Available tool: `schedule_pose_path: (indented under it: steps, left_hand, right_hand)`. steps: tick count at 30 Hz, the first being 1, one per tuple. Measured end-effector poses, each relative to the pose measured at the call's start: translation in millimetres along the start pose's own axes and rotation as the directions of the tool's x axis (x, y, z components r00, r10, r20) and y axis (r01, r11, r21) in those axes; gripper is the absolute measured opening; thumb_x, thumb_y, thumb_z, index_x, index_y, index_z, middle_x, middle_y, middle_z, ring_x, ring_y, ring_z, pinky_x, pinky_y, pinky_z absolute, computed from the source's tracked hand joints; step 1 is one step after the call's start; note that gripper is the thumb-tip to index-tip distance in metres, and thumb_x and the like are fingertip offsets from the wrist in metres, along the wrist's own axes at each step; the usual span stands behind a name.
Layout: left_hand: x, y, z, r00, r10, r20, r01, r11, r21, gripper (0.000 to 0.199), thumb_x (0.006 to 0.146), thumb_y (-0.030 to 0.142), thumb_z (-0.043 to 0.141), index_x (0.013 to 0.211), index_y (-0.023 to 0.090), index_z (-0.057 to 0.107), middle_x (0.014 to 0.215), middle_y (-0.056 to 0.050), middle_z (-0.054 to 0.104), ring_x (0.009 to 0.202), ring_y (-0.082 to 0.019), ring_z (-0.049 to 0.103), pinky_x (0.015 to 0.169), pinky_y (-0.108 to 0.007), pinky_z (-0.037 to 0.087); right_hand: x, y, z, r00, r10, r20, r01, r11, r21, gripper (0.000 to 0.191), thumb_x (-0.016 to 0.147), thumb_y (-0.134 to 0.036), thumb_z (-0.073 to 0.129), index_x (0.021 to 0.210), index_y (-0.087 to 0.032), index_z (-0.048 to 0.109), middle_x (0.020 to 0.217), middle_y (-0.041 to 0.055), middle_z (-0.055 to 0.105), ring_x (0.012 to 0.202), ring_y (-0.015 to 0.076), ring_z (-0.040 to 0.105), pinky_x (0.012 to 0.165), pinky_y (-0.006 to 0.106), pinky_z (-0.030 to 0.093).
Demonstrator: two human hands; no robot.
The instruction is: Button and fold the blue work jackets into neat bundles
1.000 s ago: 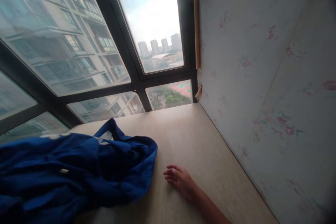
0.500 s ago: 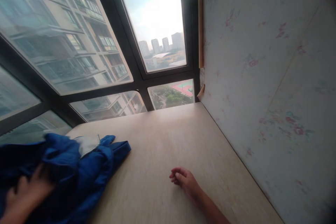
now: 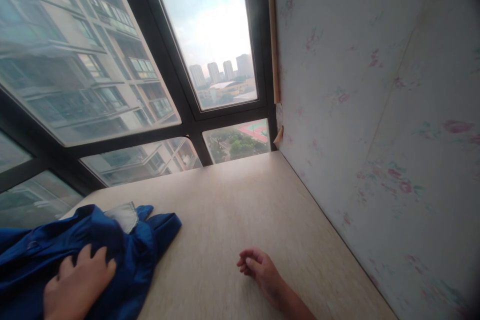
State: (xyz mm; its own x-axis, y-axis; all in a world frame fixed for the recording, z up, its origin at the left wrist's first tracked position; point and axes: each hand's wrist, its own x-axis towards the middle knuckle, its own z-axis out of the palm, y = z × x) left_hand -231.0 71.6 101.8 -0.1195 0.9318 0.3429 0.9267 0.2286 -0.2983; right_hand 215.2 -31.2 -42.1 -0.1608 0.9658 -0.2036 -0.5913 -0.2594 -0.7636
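Note:
A crumpled blue garment (image 3: pixel 142 252) lies at the lower left, with a white patch of cloth (image 3: pixel 125 216) showing near its top. My left hand (image 3: pixel 80 280) rests palm down on the blue fabric, fingers spread apart. To the right, away from the cloth, my right hand (image 3: pixel 258 266) is over the pale surface (image 3: pixel 210 220). Its fingers are curled loosely, the thumb near the index finger, and nothing can be seen in them.
Dark-framed windows (image 3: pixel 191 127) stand behind the surface, with buildings and trees outside. A wall with flowered paper (image 3: pixel 337 125) runs along the right side. Some wallpaper edge (image 3: pixel 278 136) peels near the window corner.
My left hand has moved right over the garment and its fingers now show spread on top. The cloth there lies flatter. The view has turned slightly right; my right hand is nearly unchanged.

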Motion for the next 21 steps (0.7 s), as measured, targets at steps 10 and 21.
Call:
schedule_pose_path:
  steps: [10, 21]
  left_hand:
    - [-88.4, 204.6, 31.1, 0.82, 0.571, -0.028, -0.534, 0.747, -0.396, 0.045, 0.083, 0.017, 0.042, 0.117, 0.023, 0.07, 0.135, -0.008, 0.063, 0.125, -0.022, 0.059, 0.104, -0.033, 0.047]
    - [-27.8, 84.0, 76.1, 0.989, 0.132, 0.065, -0.105, 0.944, -0.313, 0.055, 0.058, 0.017, 0.052, 0.109, 0.023, 0.072, 0.105, -0.011, 0.072, 0.108, -0.038, 0.063, 0.095, -0.046, 0.047]
  right_hand:
    - [5.3, 6.0, -0.1, 0.998, -0.01, -0.063, 0.011, 1.0, 0.014, 0.051, 0.059, -0.055, 0.082, 0.088, -0.016, 0.068, 0.082, 0.0077, 0.07, 0.071, 0.0159, 0.062, 0.072, 0.031, 0.045]
    - [-8.1, -121.5, 1.3, 0.721, -0.376, -0.582, 0.413, 0.908, -0.075, 0.061, 0.077, -0.058, 0.058, 0.125, -0.02, 0.056, 0.134, 0.0169, 0.059, 0.121, 0.0319, 0.059, 0.098, 0.051, 0.047]
